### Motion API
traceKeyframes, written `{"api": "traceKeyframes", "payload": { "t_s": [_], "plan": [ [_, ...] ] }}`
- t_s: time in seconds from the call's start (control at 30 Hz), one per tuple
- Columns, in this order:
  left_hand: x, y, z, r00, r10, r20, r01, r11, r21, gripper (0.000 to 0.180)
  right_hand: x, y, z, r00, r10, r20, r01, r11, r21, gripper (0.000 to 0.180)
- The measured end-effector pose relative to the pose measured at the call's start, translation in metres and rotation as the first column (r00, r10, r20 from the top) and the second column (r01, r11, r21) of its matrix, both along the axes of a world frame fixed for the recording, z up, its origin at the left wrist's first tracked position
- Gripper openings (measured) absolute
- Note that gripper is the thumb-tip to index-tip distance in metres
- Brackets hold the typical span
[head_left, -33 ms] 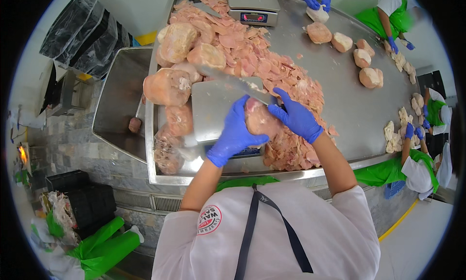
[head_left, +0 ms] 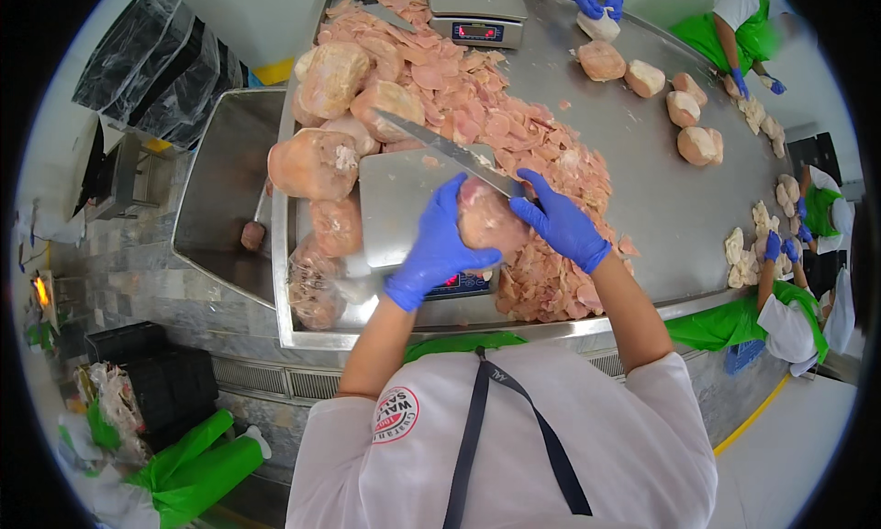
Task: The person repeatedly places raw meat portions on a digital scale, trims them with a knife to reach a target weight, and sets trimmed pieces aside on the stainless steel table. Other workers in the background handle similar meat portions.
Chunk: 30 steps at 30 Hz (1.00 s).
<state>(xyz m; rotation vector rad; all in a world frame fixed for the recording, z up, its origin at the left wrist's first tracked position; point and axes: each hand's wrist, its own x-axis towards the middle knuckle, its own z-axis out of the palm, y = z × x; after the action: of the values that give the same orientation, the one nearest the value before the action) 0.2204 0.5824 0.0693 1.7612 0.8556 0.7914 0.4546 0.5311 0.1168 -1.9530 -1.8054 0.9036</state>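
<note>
My left hand [head_left: 429, 249], in a blue glove, is closed around a rounded lump of pink ham [head_left: 491, 226]. It holds the lump over the near scale, whose steel plate [head_left: 387, 208] shows to its left. In my right hand [head_left: 571, 224], also gloved, is the handle of a long knife [head_left: 445, 148]. The blade points up and left, crossing just beyond the top of the lump; whether it touches the meat I cannot tell. Thin pink trimmings [head_left: 551, 157] spread beyond and right of my hands. Whole hams [head_left: 314, 164] are heaped at the left, some in clear wrap.
A second scale [head_left: 477, 32] stands at the far side, with another knife [head_left: 387, 15] lying on trimmings to its left. A deep steel bin [head_left: 213, 194] adjoins the table's left edge. Pale lumps [head_left: 645, 79] sit at the right, where co-workers' gloved hands [head_left: 595, 1] handle pieces.
The knife blade, smeared by motion before, now shows sharply and at a slightly steeper slant. My hands keep their hold on the ham and the knife.
</note>
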Motion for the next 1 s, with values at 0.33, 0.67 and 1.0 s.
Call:
{"api": "traceKeyframes", "payload": {
  "t_s": [0.33,0.67,1.0],
  "plan": [
    [-0.012,0.028,0.027,0.994,-0.099,-0.038,0.09,0.978,-0.186,0.105,0.032,-0.027,0.007,0.986,0.146,0.083,-0.136,0.984,-0.114,0.076],
    [-0.016,0.041,0.025,0.982,-0.086,0.171,0.142,0.925,-0.352,0.103,-0.019,0.03,-0.004,0.989,0.142,0.038,-0.142,0.99,0.009,0.07],
    [-0.023,0.032,0.015,0.99,-0.131,-0.054,0.128,0.991,-0.048,0.1,-0.014,0.056,-0.053,0.871,-0.091,-0.482,0.16,0.981,0.105,0.069]
  ]
}}
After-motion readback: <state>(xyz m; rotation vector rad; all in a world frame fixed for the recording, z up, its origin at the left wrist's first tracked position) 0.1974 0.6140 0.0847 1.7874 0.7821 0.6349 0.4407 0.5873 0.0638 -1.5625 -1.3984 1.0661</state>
